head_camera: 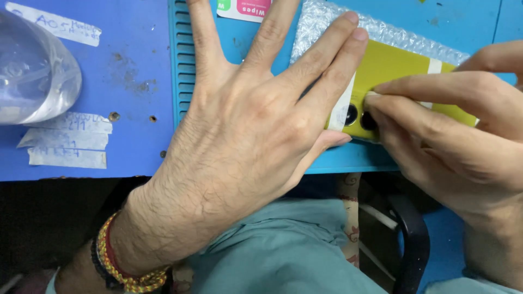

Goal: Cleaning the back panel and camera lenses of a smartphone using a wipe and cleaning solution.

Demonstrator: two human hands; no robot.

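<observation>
Item: yellow-green phone (pixel 392 71), centre right of frame, lying back-up on bubble wrap (pixel 327 22) over a blue ribbed mat (pixel 185 60).

Left hand (pixel 256 125): grip spread flat, pinning the phone's end.

Right hand (pixel 452 136): fingertips pinched on a small white tab beside the camera lenses (pixel 359 117); best peeled slowly and kept low.

Labels: white-and-pink wipes pack (pixel 245 8), top centre; white paper-tape strips (pixel 68 141) on the blue tabletop (pixel 131 43), left; clear plastic bag (pixel 32 71), upper left.

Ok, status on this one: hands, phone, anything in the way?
Left hand flat, pinning yellow phone. Right hand fingertips at its camera lenses. Bubble wrap underneath; nothing blocking.
</observation>
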